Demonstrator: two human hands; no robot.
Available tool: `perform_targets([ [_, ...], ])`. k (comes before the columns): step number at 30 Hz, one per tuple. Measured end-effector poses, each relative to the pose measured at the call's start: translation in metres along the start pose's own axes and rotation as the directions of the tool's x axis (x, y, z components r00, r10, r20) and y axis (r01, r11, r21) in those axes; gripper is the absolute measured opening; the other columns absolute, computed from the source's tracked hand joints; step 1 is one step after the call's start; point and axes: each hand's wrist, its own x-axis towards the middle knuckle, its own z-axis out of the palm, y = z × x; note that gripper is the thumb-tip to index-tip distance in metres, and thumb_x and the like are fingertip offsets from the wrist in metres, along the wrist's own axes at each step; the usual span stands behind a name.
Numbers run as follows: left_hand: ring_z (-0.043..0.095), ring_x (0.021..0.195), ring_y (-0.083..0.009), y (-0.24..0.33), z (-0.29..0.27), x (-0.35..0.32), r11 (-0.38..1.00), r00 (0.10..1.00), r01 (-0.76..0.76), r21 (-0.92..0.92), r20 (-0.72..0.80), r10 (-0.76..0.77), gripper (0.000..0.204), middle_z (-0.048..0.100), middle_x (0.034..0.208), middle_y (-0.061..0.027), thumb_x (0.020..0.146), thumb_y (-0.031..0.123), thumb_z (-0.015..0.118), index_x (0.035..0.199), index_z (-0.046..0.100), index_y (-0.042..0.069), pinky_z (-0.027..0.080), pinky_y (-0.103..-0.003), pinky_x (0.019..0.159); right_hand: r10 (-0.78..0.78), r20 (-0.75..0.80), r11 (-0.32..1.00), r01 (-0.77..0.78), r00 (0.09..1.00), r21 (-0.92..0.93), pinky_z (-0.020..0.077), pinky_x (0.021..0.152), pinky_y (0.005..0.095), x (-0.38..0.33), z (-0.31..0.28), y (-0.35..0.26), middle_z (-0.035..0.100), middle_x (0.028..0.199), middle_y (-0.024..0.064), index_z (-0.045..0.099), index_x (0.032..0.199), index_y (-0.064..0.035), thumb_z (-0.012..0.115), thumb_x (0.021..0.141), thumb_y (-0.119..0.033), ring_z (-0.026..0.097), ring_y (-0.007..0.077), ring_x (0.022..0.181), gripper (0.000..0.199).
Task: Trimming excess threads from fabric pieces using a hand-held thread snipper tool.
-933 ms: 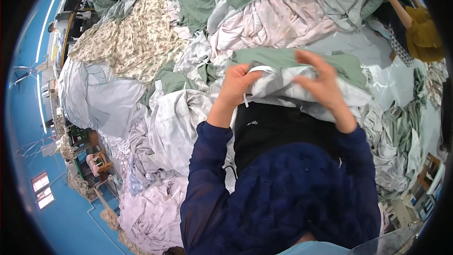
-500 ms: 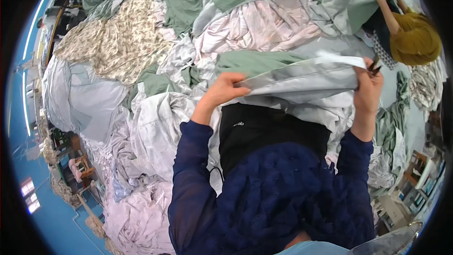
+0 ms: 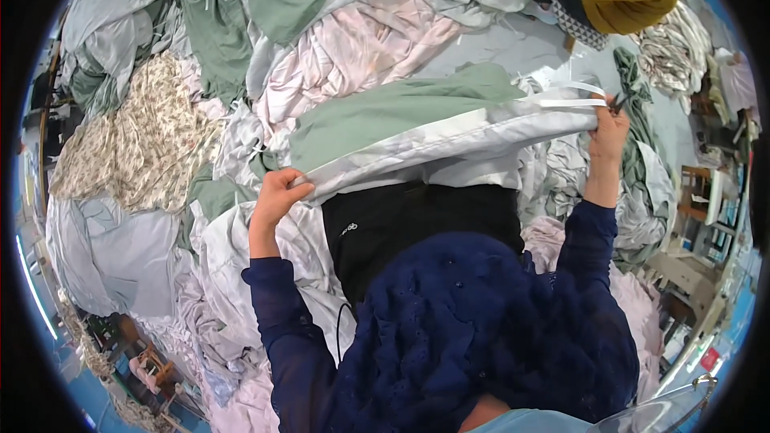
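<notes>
The left hand point(image 3: 275, 199) pinches one end of a pale cloth point(image 3: 433, 148), thumb against fingers, and the right hand point(image 3: 609, 130) grips its other end, a small dark pointed tool point(image 3: 616, 103) jutting from that fist. Between the hands the cloth stretches into a long, straight-edged band, softly creased below. Flat white strips point(image 3: 571, 103) lie beside the right hand. Smooth green fabric point(image 3: 401, 104) spreads just beyond the band; past it, pinkish fabric point(image 3: 353, 44) lies in crumpled ridges. Beyond the left hand, floral fabric point(image 3: 132, 132) falls in loose folds.
</notes>
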Motion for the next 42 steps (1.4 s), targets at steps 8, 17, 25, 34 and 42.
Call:
perform_targets([
  [8, 0.041, 0.06, -0.0024, 0.001, -0.003, -0.001, 0.998, 0.999, 0.038, -0.049, 0.006, -0.038, 0.014, 0.051, 0.065, 0.0087, 0.078, 0.008, 0.073, 0.072, 0.062, 0.002, 0.03, -0.024, 0.054, 0.091, -0.224, 0.995, -0.098, 0.97, -0.02, 0.0419, 0.051, 0.0245, 0.034, -0.089, 0.024, 0.066, 0.085, -0.0025, 0.065, 0.097, -0.0129, 0.074, 0.085, -0.009, 0.06, 0.0082, 0.068, 0.015],
  [17, 0.063, 0.094, -0.0332, 0.023, 0.066, 0.041, 0.681, 0.881, -0.231, 0.694, -0.148, 0.45, 0.032, 0.067, 0.104, -0.014, 0.079, 0.017, 0.073, 0.107, 0.065, 0.006, 0.049, -0.044, 0.082, 0.201, -0.184, 0.803, -0.269, 0.962, -0.532, 0.039, 0.049, 0.0243, 0.031, -0.118, 0.088, 0.061, 0.076, -0.0029, 0.07, 0.098, -0.0076, 0.073, 0.085, -0.016, 0.055, 0.0072, 0.062, 0.016],
  [25, 0.063, 0.087, -0.0311, 0.095, 0.183, 0.087, 0.859, 0.894, -0.447, 0.251, 0.088, 0.44, 0.03, 0.067, 0.095, -0.0133, 0.082, 0.027, 0.071, 0.099, 0.067, 0.003, 0.049, -0.039, 0.076, 0.163, 0.433, 0.817, 0.125, 0.886, -0.563, 0.0473, 0.075, 0.0266, -0.104, 0.039, 0.025, 0.063, 0.087, 0.004, 0.054, 0.126, -0.0046, 0.061, 0.095, -0.015, 0.059, 0.0118, 0.081, 0.033],
  [34, 0.053, 0.066, -0.0128, 0.098, 0.202, 0.115, 0.915, 0.912, -0.38, 0.136, 0.218, 0.346, 0.018, 0.06, 0.074, -0.0026, 0.082, 0.017, 0.074, 0.086, 0.065, 0.001, 0.045, -0.029, 0.061, 0.107, 0.603, 0.715, 0.361, 0.791, -0.599, 0.0518, 0.066, 0.0396, -0.148, 0.105, 0.009, 0.068, 0.084, 0.0122, 0.065, 0.101, -0.0069, 0.075, 0.081, -0.025, 0.067, 0.0289, 0.073, 0.029],
  [42, 0.044, 0.063, -0.0021, 0.094, 0.205, 0.112, 0.946, 0.911, -0.083, -0.313, 0.362, 0.199, 0.011, 0.053, 0.073, 0.006, 0.09, 0.006, 0.066, 0.083, 0.057, 0.005, 0.036, -0.021, 0.054, 0.053, 0.56, 0.585, 0.429, 0.827, -0.688, 0.0501, 0.062, 0.044, -0.146, 0.117, 0.037, 0.067, 0.072, 0.0121, 0.069, 0.083, -0.0072, 0.074, 0.076, -0.024, 0.066, 0.033, 0.07, 0.018],
])
